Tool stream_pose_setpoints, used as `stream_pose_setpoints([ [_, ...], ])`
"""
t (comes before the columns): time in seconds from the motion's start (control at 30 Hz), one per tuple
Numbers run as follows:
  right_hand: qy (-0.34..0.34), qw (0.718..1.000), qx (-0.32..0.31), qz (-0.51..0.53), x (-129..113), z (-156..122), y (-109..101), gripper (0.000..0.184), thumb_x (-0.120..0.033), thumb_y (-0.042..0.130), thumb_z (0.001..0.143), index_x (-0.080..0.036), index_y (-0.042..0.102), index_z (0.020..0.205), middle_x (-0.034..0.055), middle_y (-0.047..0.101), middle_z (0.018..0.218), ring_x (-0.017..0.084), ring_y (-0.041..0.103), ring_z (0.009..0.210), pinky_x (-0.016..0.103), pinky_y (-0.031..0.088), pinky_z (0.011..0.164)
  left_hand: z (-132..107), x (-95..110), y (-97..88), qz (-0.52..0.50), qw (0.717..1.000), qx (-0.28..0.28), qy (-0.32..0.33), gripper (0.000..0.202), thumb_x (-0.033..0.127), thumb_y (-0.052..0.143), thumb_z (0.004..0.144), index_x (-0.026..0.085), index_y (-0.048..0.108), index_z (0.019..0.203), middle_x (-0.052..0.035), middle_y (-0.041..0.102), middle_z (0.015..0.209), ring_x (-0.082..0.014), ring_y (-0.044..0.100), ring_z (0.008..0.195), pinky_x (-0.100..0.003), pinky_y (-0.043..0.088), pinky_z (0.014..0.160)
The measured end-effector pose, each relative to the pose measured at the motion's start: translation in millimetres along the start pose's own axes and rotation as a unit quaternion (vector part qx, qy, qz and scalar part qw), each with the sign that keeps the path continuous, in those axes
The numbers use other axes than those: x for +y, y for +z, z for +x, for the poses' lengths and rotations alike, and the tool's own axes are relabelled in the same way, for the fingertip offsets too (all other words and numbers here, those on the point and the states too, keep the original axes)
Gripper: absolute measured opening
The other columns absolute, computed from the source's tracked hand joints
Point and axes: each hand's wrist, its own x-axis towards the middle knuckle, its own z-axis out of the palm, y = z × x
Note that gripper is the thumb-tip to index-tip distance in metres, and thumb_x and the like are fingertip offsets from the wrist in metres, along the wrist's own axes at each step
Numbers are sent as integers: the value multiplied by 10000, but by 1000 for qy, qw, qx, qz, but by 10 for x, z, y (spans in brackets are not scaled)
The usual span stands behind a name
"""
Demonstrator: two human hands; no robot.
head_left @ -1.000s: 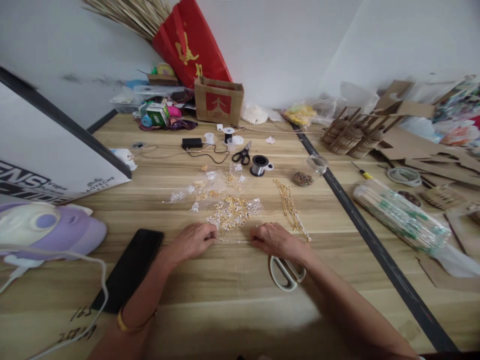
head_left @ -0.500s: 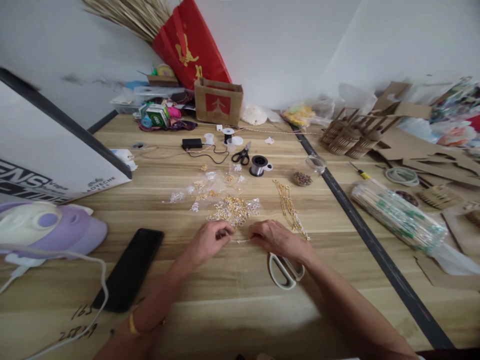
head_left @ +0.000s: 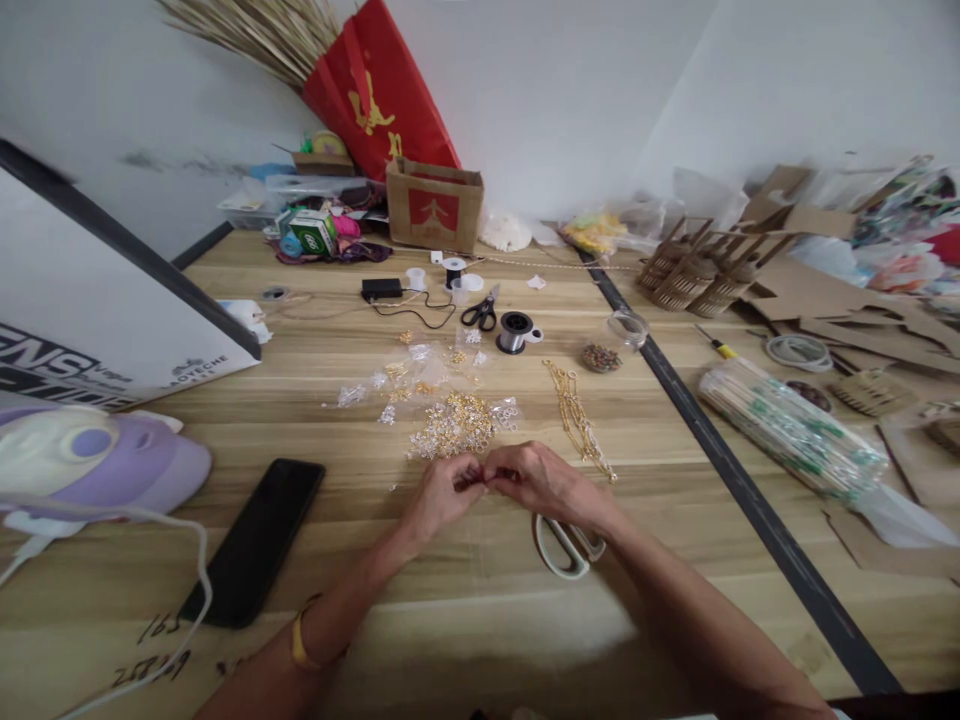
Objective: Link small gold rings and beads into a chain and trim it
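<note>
My left hand (head_left: 450,490) and my right hand (head_left: 534,477) meet fingertip to fingertip just in front of a pile of small gold and silver beads (head_left: 454,422). Both are closed in a pinch, and whatever lies between the fingers is too small to make out. Partly under my right wrist lie white-handled scissors (head_left: 561,548). Several gold and silver chains (head_left: 574,410) stretch over the table beyond my right hand. Small clear bags (head_left: 420,362) of findings are spread behind the pile.
A black phone (head_left: 259,540) lies left of my left forearm. Farther back are a wire spool (head_left: 515,332), black scissors (head_left: 481,310) and a tub of dark beads (head_left: 602,357). A bundle of wrapped sticks (head_left: 791,430) sits at the right, a purple-and-white device (head_left: 112,460) at the left.
My left hand has moved right and slightly toward me, closing the gap to my right hand. The thin strand that showed between the hands is now hidden.
</note>
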Motion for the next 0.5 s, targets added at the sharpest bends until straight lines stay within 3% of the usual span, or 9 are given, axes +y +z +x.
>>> stream_pose_setpoints([
  [0.17, 20, 1000, -15, -1, -39, -16, -97, 66, -176, 540, 879, -176, 606, 879, -4, 627, 726, 104, 543, 625, 188, 327, 577, -11, 84, -37, 27, 999, -20, -3, 104, 215, 600, 722, 139, 593, 651, -1, 597, 625, -126, 542, 612, -220, 422, 580],
  [0.37, 68, 991, -42, -109, -49, -58, -283, 77, -183, 525, 877, -167, 595, 851, 16, 630, 748, 113, 539, 630, 212, 304, 578, -20, 250, -189, -20, 999, -22, -16, 153, 283, 616, 741, 139, 612, 688, -20, 632, 631, -130, 574, 606, -227, 441, 582],
  [0.5, 58, 996, -15, -61, -33, -73, -295, 108, -163, 513, 871, -180, 600, 933, 23, 643, 833, 118, 574, 690, 217, 366, 635, -50, 436, -318, -88, 996, -16, -21, 176, 303, 632, 759, 131, 607, 730, -41, 665, 693, -132, 598, 632, -245, 482, 625],
])
